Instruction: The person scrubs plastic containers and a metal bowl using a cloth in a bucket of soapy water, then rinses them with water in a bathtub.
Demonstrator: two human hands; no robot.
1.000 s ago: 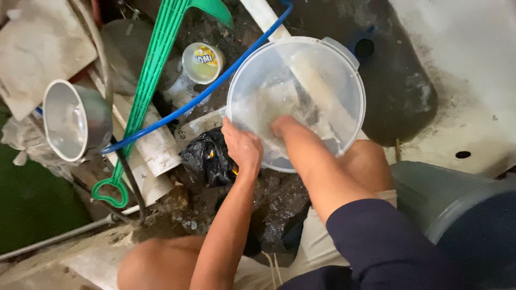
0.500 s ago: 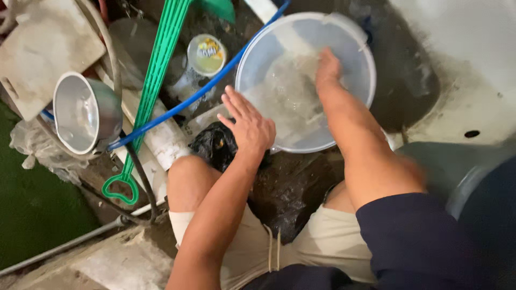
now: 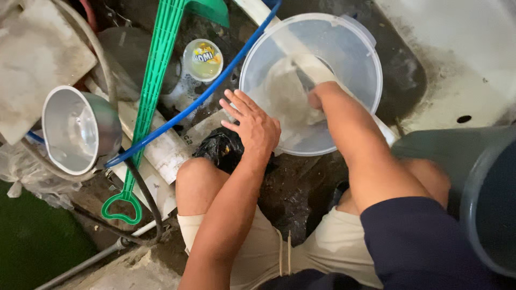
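Metal shows at far left, where a steel pot (image 3: 80, 129) lies tipped beside a green plastic handle (image 3: 150, 91) and a blue hose (image 3: 188, 99) running diagonally toward the upper right. Next, the left hand (image 3: 253, 129) is open, fingers spread, palm resting at the near-left rim of the clear plastic bowl (image 3: 344, 59). Rightward, the right hand (image 3: 318, 96) is inside that bowl, curled against its wet bottom; whether it grips anything cannot be told. A grey bucket (image 3: 484, 188) stands at far right.

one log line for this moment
left hand: open, at basin rim | right hand: inside clear plastic basin, scrubbing
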